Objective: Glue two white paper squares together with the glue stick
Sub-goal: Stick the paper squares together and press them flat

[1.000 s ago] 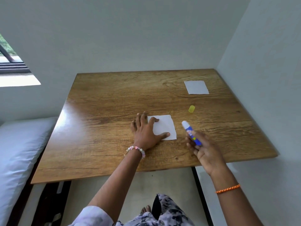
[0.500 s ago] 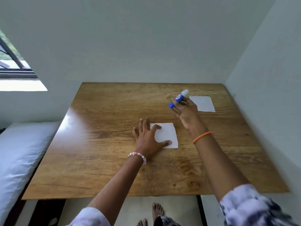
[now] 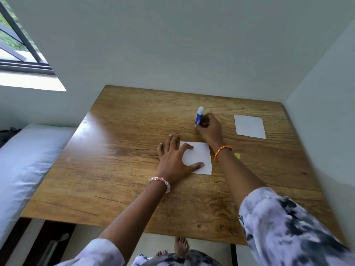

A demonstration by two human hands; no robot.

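Observation:
One white paper square (image 3: 199,156) lies near the middle of the wooden table (image 3: 124,169). My left hand (image 3: 173,160) rests flat on its left part, fingers spread, thumb on the near edge. My right hand (image 3: 208,127) reaches beyond that square and grips the blue glue stick (image 3: 199,115), which stands upright on the table with its uncapped white tip up. A second white paper square (image 3: 250,126) lies to the right of my right hand, untouched. The yellow cap (image 3: 237,155) lies on the table just right of my right wrist.
Walls close off the table at the back and on the right. A white mattress (image 3: 25,160) lies along the left side below a window (image 3: 17,45). Bare feet (image 3: 180,246) show under the near table edge.
My right hand carried the glue stick from the near right of the square forward across the table and now holds it upright on the surface. My left hand stayed on the paper.

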